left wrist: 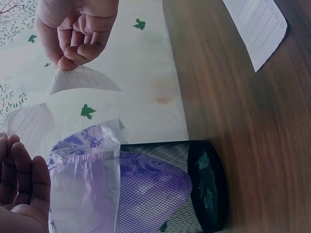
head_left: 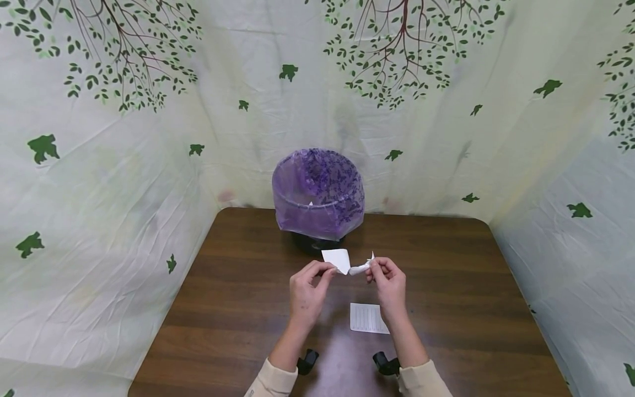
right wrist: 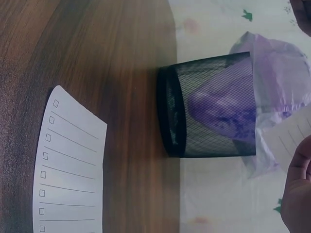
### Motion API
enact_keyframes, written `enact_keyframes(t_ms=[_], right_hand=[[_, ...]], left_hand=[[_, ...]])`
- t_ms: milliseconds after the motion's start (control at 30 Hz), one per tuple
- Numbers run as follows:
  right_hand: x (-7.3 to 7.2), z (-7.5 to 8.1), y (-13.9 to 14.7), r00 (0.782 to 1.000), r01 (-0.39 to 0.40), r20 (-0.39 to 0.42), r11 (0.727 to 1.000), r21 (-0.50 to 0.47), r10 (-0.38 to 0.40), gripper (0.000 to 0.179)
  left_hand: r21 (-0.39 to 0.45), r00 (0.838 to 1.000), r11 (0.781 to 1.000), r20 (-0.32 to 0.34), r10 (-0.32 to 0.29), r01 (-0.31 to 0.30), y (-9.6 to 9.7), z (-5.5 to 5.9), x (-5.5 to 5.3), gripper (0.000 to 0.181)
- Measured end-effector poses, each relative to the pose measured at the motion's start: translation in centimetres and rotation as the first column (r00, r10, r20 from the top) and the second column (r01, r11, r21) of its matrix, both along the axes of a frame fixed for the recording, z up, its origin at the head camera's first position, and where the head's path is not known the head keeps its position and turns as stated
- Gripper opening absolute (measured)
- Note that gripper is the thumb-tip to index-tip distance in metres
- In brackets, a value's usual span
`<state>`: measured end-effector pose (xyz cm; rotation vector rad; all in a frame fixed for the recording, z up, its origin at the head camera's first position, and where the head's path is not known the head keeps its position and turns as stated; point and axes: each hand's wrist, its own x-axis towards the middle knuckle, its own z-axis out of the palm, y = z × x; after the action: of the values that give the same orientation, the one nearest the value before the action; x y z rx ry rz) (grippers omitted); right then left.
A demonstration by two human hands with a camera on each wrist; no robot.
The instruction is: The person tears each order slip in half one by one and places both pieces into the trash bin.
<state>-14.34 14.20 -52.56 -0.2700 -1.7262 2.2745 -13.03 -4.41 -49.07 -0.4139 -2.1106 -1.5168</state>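
Observation:
My left hand (head_left: 308, 289) pinches a flat white piece of paper (head_left: 337, 259) between thumb and fingers. Faint lines cross this paper (left wrist: 31, 121) in the left wrist view. Opposite it, my right hand (head_left: 389, 281) pinches a narrow, curled white piece of paper (head_left: 359, 269). The two papers come very close at their inner ends; whether they are joined I cannot tell. Below the hands, a lined sheet (head_left: 368, 318) with checkboxes lies on the table, partly covered by the right forearm in the head view. The right wrist view shows this checklist sheet (right wrist: 70, 165) more closely.
Beyond the hands, a black mesh wastebasket (right wrist: 214, 82) with a purple bag (head_left: 317, 215) over its rim stands near the back edge of the brown wooden table (head_left: 223, 309). Pale sheeting (head_left: 238, 55) printed with leaves and branches surrounds the table's back and sides.

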Motion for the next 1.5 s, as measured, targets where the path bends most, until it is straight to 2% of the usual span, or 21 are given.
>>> enact_keyframes(t_ms=[333,600,833,933,1133,1300,1500], right_hand=[[-0.3,-0.4,0.4,1.0,0.025,0.001,1.0,0.003,-0.025,0.019],[-0.4,-0.7,0.9,0.999,0.036,-0.006,0.999,-0.02,-0.036,0.012],[-0.4,-0.6,1.1,1.0,0.026,-0.01,1.0,-0.01,-0.026,0.015],[-0.6,0.1,1.1,1.0,0.015,-0.017,0.999,0.03,-0.014,0.016],[-1.4,2.1,1.0,0.999,-0.006,-0.046,0.987,0.161,0.014,0.015],[-2.6,4.3,0.7,0.993,-0.015,-0.108,0.978,0.209,0.038,0.013],[-4.7,6.9,0.2,0.974,-0.027,-0.212,0.971,0.236,0.078,0.012]], left_hand=[[0.01,0.998,1.0,-0.054,0.007,-0.007,-0.4,0.0,0.1,0.008],[0.009,0.999,1.0,-0.043,0.019,-0.018,-0.9,0.1,0.1,0.007],[0.021,0.998,0.999,-0.048,0.037,-0.036,-1.5,0.3,0.0,0.008],[0.034,0.997,0.999,-0.059,0.039,-0.037,-1.7,0.6,-0.3,0.005],[0.046,0.989,0.997,-0.134,0.065,-0.06,-2.5,1.6,-1.3,0.006],[0.04,0.983,0.997,-0.168,0.078,-0.072,-3.3,3.2,-2.5,0.005],[0.041,0.982,0.995,-0.162,0.094,-0.088,-4.0,5.4,-4.2,0.004]])
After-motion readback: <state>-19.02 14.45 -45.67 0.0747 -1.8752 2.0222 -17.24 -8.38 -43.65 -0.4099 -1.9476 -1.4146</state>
